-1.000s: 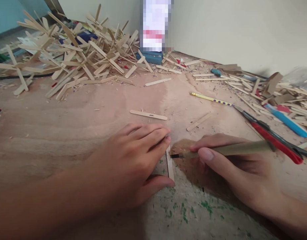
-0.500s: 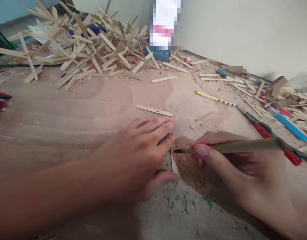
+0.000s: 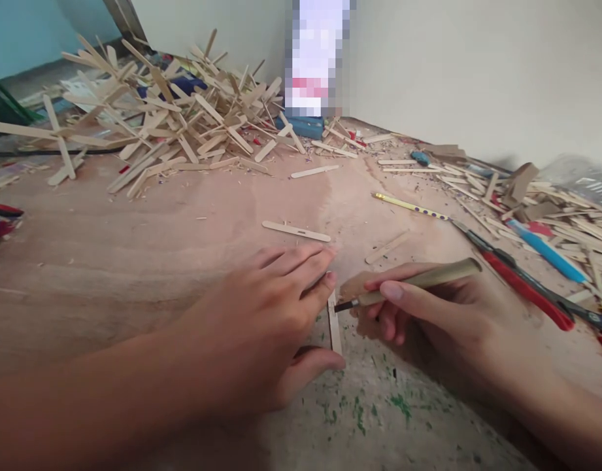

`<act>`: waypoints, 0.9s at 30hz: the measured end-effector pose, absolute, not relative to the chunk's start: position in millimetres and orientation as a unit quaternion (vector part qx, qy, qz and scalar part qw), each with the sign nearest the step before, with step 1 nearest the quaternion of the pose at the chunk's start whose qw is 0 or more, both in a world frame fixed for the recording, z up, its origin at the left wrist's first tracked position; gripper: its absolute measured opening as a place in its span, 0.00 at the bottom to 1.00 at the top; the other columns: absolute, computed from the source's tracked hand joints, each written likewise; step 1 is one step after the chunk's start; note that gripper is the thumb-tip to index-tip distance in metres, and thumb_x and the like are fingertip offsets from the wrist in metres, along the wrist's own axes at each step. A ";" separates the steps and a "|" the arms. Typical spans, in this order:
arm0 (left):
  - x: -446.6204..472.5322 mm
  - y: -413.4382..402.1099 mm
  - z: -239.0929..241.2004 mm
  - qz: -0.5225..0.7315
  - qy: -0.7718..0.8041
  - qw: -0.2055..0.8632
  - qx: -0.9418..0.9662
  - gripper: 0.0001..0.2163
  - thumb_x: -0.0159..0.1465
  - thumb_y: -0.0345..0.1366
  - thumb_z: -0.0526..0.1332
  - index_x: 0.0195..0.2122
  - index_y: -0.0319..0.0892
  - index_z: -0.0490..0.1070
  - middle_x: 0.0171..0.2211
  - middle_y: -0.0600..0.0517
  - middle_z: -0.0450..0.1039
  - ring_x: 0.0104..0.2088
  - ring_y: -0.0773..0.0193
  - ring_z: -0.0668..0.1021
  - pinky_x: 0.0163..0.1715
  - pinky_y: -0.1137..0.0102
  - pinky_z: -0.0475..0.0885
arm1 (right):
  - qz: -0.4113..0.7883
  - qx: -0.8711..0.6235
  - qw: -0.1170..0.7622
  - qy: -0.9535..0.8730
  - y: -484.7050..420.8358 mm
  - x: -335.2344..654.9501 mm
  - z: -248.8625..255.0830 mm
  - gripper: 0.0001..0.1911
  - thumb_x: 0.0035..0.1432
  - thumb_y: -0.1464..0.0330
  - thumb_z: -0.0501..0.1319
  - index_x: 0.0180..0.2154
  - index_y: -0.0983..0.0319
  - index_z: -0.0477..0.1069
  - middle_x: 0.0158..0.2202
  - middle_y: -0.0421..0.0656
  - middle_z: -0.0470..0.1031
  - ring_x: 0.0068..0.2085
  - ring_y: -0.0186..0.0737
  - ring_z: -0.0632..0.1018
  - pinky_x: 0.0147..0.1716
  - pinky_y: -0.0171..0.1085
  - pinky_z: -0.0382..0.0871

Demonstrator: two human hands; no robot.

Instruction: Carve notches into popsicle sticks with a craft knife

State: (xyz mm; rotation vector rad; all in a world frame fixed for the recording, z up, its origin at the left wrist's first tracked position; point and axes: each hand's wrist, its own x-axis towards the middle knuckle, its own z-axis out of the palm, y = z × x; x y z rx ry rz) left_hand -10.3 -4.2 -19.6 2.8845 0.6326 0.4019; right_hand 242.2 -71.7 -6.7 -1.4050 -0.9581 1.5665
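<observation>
My left hand lies palm down on the wooden board, fingers and thumb pressing a flat wooden ice-lolly stick against it; only the stick's right edge shows beside the hand. My right hand is closed on a thin carving tool with a pale wooden handle. Its dark metal tip touches the stick near its upper end, just right of my left fingertips.
A big heap of wooden sticks lies at the back left. Single sticks lie just beyond my hands. At the right are a yellow pencil, red-handled cutters, a blue pen and stick offcuts. A wall stands behind.
My right hand has turned the tool so the handle points more to the back right; its tip stays at the stick. My left hand keeps pressing the stick. The camera shifted a little.
</observation>
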 end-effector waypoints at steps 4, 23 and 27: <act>-10.4 -4.3 -20.1 0.133 0.213 0.080 0.965 0.31 0.78 0.55 0.57 0.66 0.32 0.75 0.73 0.33 0.67 0.72 0.40 0.71 0.70 0.48 0.69 | 0.633 -0.569 0.376 -0.366 -65.2 243.6 -0.3 0.13 0.63 0.58 0.77 0.44 0.59 0.88 0.30 0.44 0.83 0.23 0.31 0.76 0.25 0.31 0.75; -9.8 -2.5 -19.1 0.146 0.208 0.091 0.963 0.30 0.75 0.54 0.62 0.63 0.30 0.77 0.70 0.31 0.70 0.70 0.38 0.73 0.68 0.47 0.72 | 0.123 -0.668 0.313 -0.664 -96.5 228.0 38.9 0.06 0.68 0.59 0.71 0.39 0.53 0.81 0.27 0.36 0.79 0.24 0.34 0.77 0.23 0.36 0.68; -9.0 -2.4 -18.5 0.141 0.206 0.083 0.965 0.31 0.74 0.55 0.64 0.63 0.29 0.77 0.70 0.30 0.70 0.70 0.38 0.73 0.68 0.46 0.72 | 0.112 -0.615 0.307 -0.718 -105.3 225.9 35.1 0.03 0.70 0.67 0.67 0.44 0.52 0.79 0.31 0.36 0.83 0.26 0.36 0.80 0.25 0.35 0.72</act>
